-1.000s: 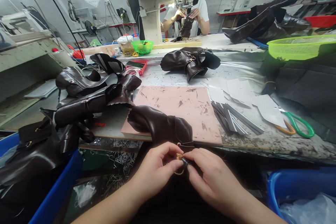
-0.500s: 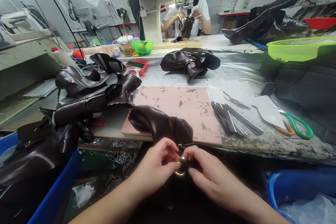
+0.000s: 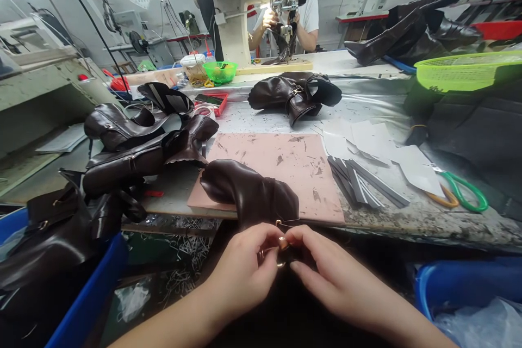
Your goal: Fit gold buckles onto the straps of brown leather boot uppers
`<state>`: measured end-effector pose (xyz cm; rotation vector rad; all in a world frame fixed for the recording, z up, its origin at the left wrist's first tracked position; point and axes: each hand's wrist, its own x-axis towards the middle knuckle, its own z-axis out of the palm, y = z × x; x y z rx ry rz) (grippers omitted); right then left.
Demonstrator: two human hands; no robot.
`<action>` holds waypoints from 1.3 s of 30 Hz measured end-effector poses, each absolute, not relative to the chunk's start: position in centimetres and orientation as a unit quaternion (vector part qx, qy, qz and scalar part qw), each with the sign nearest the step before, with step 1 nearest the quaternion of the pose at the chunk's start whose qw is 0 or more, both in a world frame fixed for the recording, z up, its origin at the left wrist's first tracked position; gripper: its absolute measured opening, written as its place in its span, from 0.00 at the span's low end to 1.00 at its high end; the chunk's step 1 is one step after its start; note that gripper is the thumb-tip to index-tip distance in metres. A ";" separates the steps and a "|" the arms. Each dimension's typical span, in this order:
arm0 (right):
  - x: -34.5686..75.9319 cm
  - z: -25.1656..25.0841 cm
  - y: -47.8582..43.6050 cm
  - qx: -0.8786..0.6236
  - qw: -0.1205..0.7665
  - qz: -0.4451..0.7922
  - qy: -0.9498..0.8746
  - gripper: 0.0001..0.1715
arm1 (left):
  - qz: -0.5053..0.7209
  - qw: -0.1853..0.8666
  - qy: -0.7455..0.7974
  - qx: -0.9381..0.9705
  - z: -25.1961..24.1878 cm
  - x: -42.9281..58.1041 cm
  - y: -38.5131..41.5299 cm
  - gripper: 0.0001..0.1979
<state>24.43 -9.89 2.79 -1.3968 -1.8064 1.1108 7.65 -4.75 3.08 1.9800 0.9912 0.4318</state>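
Closely paired, hands (image 3: 249,258) (image 3: 328,261) (curled), at gold hardware (image 3: 283,243).

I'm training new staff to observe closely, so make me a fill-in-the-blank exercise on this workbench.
The left bare hand and right bare hand meet at a small, shiny metal piece coloured ____.
The glossy, dark brown leather-look boot upper nearest them lies partly on a flat, rectangular board coloured ____.
A flat, dark-screened phone lies in a shallow plastic tray coloured ____.
The yellow-green plastic mesh basket is on the person's ____ side.
Missing words: gold; pink; red; right.
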 end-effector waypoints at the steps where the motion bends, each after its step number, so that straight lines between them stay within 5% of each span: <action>1: 24.4 2.7 -9.9 -0.530 0.298 0.418 -0.675 0.12 | 0.169 0.443 0.393 0.788 3.2 7.7 -4.7 0.11; 10: 24.6 2.4 -9.7 -0.527 0.324 0.477 -0.624 0.06 | 0.190 0.411 0.451 0.769 2.4 7.7 -5.0 0.08; 20: 23.8 2.0 -9.5 -0.544 0.310 0.404 -0.667 0.13 | 0.218 0.278 0.416 0.838 1.4 8.1 -5.4 0.06; 33: 24.0 1.3 -9.5 -0.534 0.312 0.348 -0.704 0.20 | 0.244 0.376 0.462 0.765 1.0 7.9 -5.1 0.07; 39: 24.2 0.7 -9.4 -0.533 0.291 0.291 -0.740 0.20 | 0.231 0.550 0.497 0.630 2.0 8.0 -3.9 0.11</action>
